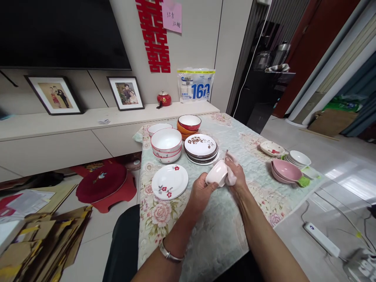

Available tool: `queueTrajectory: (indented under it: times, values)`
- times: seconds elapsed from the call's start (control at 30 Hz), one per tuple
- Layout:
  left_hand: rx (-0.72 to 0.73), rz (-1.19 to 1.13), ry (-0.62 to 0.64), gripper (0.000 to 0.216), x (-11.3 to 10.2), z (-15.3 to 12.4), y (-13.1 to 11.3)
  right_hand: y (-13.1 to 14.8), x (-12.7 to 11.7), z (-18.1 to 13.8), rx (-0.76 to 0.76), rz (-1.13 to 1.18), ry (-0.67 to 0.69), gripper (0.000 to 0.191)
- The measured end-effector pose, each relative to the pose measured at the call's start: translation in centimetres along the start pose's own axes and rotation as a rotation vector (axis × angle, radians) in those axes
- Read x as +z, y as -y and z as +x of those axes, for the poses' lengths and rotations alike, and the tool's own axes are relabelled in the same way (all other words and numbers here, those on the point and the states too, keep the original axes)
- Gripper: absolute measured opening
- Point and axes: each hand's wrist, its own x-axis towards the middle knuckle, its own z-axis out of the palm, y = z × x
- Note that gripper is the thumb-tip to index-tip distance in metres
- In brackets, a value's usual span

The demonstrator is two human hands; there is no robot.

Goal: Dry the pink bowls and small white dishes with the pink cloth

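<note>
My left hand (199, 192) grips a small pale pink bowl (216, 172) by its rim, tipped on its side above the table. My right hand (236, 174) is closed on a white cloth (231, 177) pressed against the bowl's open side. Just left of my hands lies a white plate with red flowers (169, 181). Behind the bowl stands a stack of plates with a brown flower pattern (201, 148).
A floral tablecloth (214, 231) covers the table. White bowls with red rims (166, 144) are stacked at the back left, orange and red bowls (189, 124) behind them. Pink dishes (286, 170) and small white saucers (299, 158) sit at the right edge. A red stool (102, 185) stands on the floor at left.
</note>
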Motion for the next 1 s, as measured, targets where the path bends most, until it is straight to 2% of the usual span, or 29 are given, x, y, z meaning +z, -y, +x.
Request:
queueTrajectory:
  times: [0.1, 0.17, 0.27, 0.33, 0.43, 0.57, 0.67, 0.73, 0.83, 0.9, 1.0]
  values:
    - [0.052, 0.132, -0.019, 0.018, -0.1, -0.1, -0.4, 0.0, -0.2, -0.5, -0.153, -0.163, 0.045, 0.038]
    - [0.058, 0.171, -0.043, 0.015, -0.1, -0.2, -0.7, 0.3, -0.2, -1.2, -0.337, -0.305, 0.112, 0.033]
    - [0.081, 0.101, -0.053, 0.020, 0.1, -0.2, -1.1, 1.3, 0.3, -2.4, -0.642, -0.501, 0.269, 0.027]
    - [0.094, 0.003, -0.047, 0.027, 0.3, -0.2, -1.2, 1.7, 0.6, -3.1, -0.750, -0.589, 0.351, 0.027]
    - [0.088, -0.053, -0.063, 0.027, 0.4, -0.2, -1.3, 1.6, 1.0, -3.3, -0.771, -0.637, 0.314, 0.027]
    - [0.049, -0.003, -0.081, 0.021, 0.3, -0.3, -0.9, 0.6, 1.0, -2.3, -0.635, -0.552, 0.056, 0.026]
    - [0.021, -0.084, -0.096, 0.028, 0.2, -0.2, -0.8, 0.2, 1.0, -2.2, -0.541, -0.532, -0.089, 0.022]
    - [0.020, -0.150, -0.117, 0.032, 0.3, -0.2, -0.8, 0.4, 1.2, -2.7, -0.591, -0.548, -0.053, 0.018]
    - [0.053, -0.211, -0.106, 0.037, 0.2, -0.2, -1.1, 0.9, 1.4, -3.5, -0.731, -0.552, 0.163, 0.016]
    - [0.068, -0.206, -0.089, 0.037, 0.1, -0.1, -1.2, 1.0, 1.4, -3.5, -0.752, -0.535, 0.247, 0.018]
    - [0.051, -0.142, -0.087, 0.032, -0.2, -0.1, -1.0, 0.5, 1.1, -2.5, -0.626, -0.466, 0.170, 0.019]
